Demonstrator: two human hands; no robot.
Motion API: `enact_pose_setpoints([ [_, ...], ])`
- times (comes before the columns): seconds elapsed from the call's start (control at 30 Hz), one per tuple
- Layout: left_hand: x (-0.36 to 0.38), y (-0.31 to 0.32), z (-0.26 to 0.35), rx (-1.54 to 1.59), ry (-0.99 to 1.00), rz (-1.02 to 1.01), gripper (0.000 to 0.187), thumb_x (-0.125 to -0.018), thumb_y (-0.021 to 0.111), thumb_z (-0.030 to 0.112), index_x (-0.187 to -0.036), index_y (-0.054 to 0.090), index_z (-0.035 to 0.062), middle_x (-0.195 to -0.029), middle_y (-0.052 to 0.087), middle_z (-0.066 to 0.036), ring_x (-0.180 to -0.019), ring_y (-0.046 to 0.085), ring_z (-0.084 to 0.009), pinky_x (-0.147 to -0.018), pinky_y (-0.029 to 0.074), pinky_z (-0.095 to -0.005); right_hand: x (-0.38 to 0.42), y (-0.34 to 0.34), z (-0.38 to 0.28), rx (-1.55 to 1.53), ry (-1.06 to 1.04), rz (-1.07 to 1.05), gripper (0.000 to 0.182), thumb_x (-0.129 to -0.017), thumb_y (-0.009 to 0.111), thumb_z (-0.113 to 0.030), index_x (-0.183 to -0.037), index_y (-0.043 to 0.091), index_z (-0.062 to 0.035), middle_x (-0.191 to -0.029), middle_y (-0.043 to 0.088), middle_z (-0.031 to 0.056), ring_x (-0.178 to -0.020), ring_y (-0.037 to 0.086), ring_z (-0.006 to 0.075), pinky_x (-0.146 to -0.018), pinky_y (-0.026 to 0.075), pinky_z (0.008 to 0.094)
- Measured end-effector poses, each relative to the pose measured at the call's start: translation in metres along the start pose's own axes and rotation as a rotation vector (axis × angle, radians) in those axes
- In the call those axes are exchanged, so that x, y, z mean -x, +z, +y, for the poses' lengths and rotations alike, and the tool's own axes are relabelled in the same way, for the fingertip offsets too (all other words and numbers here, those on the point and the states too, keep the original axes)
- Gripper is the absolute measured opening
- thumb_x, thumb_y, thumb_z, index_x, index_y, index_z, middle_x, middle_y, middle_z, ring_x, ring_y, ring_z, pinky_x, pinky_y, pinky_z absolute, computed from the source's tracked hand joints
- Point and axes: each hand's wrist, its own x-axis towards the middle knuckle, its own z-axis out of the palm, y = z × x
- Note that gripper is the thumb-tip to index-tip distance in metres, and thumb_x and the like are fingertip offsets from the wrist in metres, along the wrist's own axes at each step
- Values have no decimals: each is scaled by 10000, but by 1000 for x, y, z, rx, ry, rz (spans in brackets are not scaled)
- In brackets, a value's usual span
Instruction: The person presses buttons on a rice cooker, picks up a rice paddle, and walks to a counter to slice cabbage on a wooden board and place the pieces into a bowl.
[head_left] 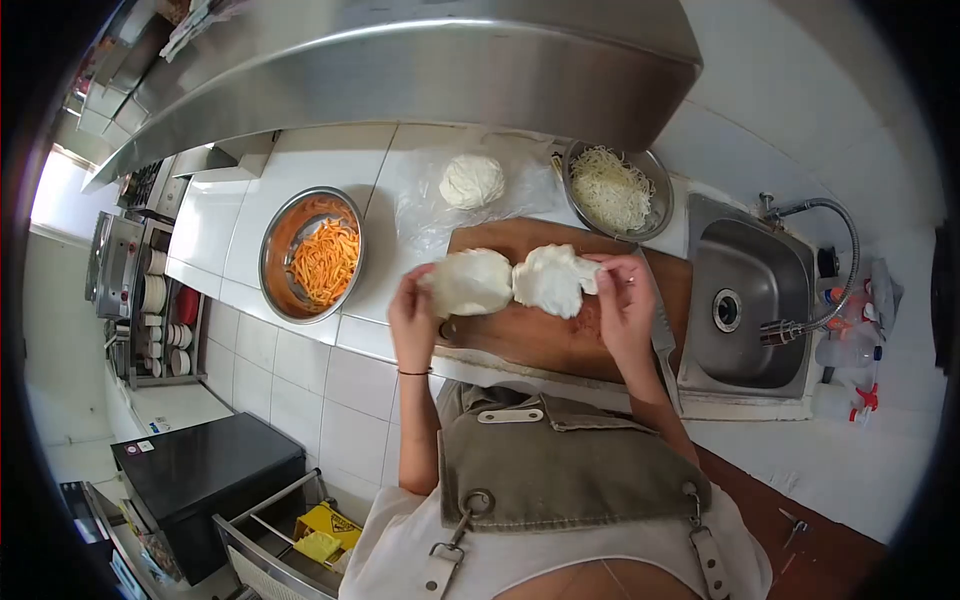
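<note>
I hold a white cabbage split into two halves above the wooden cutting board (560, 335). My left hand (412, 315) grips the left half of the cabbage (470, 282). My right hand (625, 300) grips the right half of the cabbage (553, 280). The two halves touch at their inner edges. A knife (662, 335) lies on the board by my right wrist.
A metal bowl of orange shreds (312, 255) stands left of the board. Behind it lie another white cabbage on plastic wrap (472, 181) and a metal bowl of white shreds (612, 188). A steel sink (745, 300) with a hose tap is at the right. A steel hood (420, 60) hangs overhead.
</note>
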Motion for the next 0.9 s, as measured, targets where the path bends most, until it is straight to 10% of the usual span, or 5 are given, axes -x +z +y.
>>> enact_pose_setpoints([
  [0.13, -9, -12, 13, -239, -34, 58, 289, -895, 534, 13, -1183, 561, 23, -1142, 605, -131, -1027, 580, -176, -866, 449, -293, 5, -24, 5, -54, 200, 85, 86, -970, 524, -71, -1037, 488, -30, -944, 573, 39, -793, 551, 77, -681, 504, 203],
  [0.23, -4, 9, 17, -753, 415, 213, 258, -907, 534, 13, -1163, 556, -9, -1348, 478, -179, -1296, 436, -260, -1017, 382, -366, 13, -27, 3, -152, 331, 120, 90, -975, 525, -97, -1044, 492, -48, -913, 545, 11, -776, 532, 58, -670, 506, 190],
  [0.43, 20, 62, 6, -113, 108, -286, 303, -964, 501, 134, -1253, 532, 50, -1327, 517, -148, -1227, 511, -280, -971, 437, -383, 31, -25, -9, -356, 527, 140, 90, -976, 528, -114, -1050, 499, -71, -903, 533, -6, -806, 515, 37, -635, 465, 184],
  [0.6, 36, 83, 22, 674, -647, -802, 421, -1027, 406, 302, -1354, 427, 38, -1228, 582, -88, -1090, 600, -173, -899, 521, -337, 41, -28, -2, -185, 381, -11, 106, -958, 555, -94, -1044, 500, -65, -932, 543, -9, -819, 505, 29, -680, 424, 189],
  [0.9, 45, 97, 11, 429, -358, -845, 378, -961, 513, 77, -1328, 465, 5, -1167, 609, -60, -1036, 588, -133, -899, 476, -279, 45, -31, -14, -283, 545, 63, 110, -957, 540, -88, -1047, 513, -31, -977, 557, 27, -872, 568, 81, -704, 543, 245],
])
